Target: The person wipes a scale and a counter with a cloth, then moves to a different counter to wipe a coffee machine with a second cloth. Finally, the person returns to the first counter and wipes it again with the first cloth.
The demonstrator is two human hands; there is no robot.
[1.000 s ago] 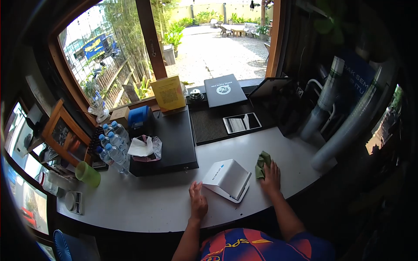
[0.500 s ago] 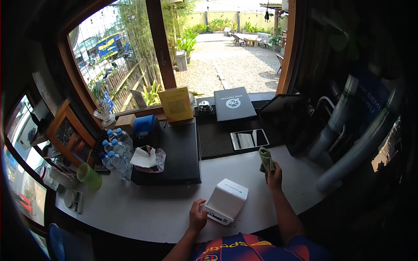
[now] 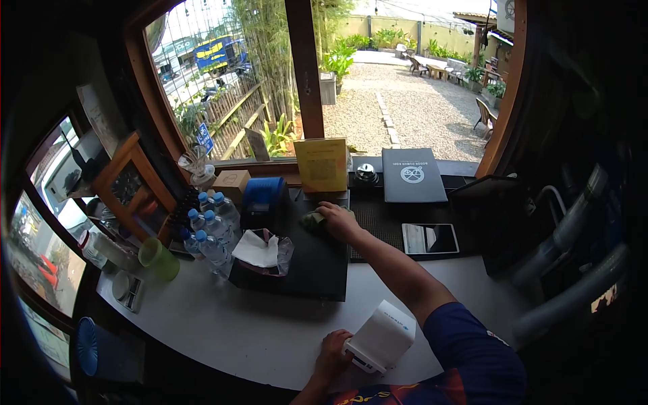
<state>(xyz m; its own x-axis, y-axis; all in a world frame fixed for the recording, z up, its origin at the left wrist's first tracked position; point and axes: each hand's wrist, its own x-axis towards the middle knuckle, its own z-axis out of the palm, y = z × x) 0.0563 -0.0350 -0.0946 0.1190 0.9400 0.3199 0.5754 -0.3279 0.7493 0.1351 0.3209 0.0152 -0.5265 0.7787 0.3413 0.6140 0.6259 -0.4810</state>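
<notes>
A green cloth (image 3: pixel 312 221) is bunched under my right hand (image 3: pixel 337 220), whose fingers are closed on it. The hand presses it onto the top of a flat black box (image 3: pixel 307 277), close in front of the yellow sign (image 3: pixel 321 165). At the near edge of the white counter (image 3: pixel 263 337), my left hand (image 3: pixel 334 352) grips the left side of a white boxy device (image 3: pixel 385 332), which sits at an angle. My right arm reaches across above the device. On the black box lies an open pack of white tissues (image 3: pixel 260 250).
Several water bottles (image 3: pixel 214 233) and a green cup (image 3: pixel 159 259) stand left of the black box. Behind are a blue device (image 3: pixel 264 200) and a cardboard box (image 3: pixel 231 183). To the right lie a tablet (image 3: pixel 430 238), a dark menu folder (image 3: pixel 413 175) and a bell (image 3: pixel 366 174).
My right hand has swung left and forward with the cloth, from above the counter's right side to the black box. My left hand stays at the white device, which has turned. The view has shifted.
</notes>
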